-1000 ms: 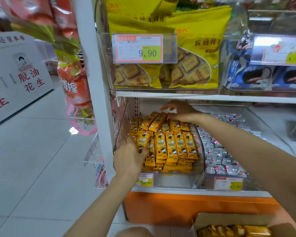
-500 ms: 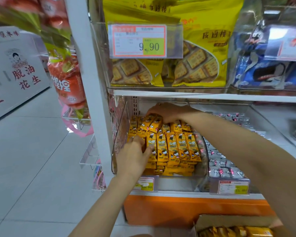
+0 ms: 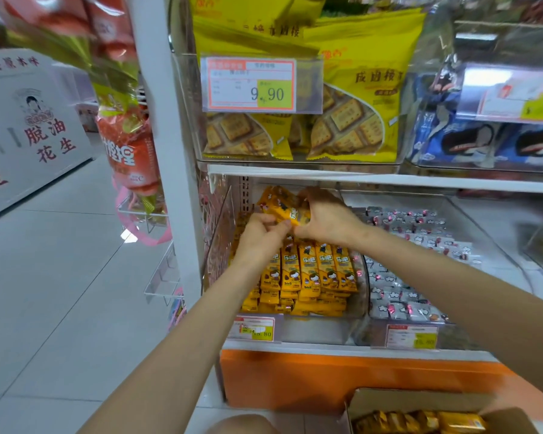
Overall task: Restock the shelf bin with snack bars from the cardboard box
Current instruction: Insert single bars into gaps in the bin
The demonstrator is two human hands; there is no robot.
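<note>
While both hands are lifted in the middle of the frame, a small bunch of yellow wrapped snack bars [image 3: 279,205] is held between them, just above the back of the clear plastic shelf bin [image 3: 320,327]. The bunch is gripped by the right hand [image 3: 326,221], whose fingers are curled round it. Its lower end is pinched by the fingertips of the left hand [image 3: 261,237]. The two hands are touching each other at the bunch.

Below the hands, rows of standing yellow bars [image 3: 317,270] are packed side by side in the bin, and more are laid flat under them at the front.

At the lower right of the frame, a brown cardboard box [image 3: 420,400] is seen open, with more yellow bars [image 3: 420,421] lying in it.

Just right of the bin, grey wrapped sweets [image 3: 398,297] are heaped in a second clear bin. On the shelf above, big yellow cracker bags [image 3: 361,89] are stood behind a price tag [image 3: 251,84] marked 9.90. Under the bins, an orange base panel [image 3: 326,379] is seen.
</note>
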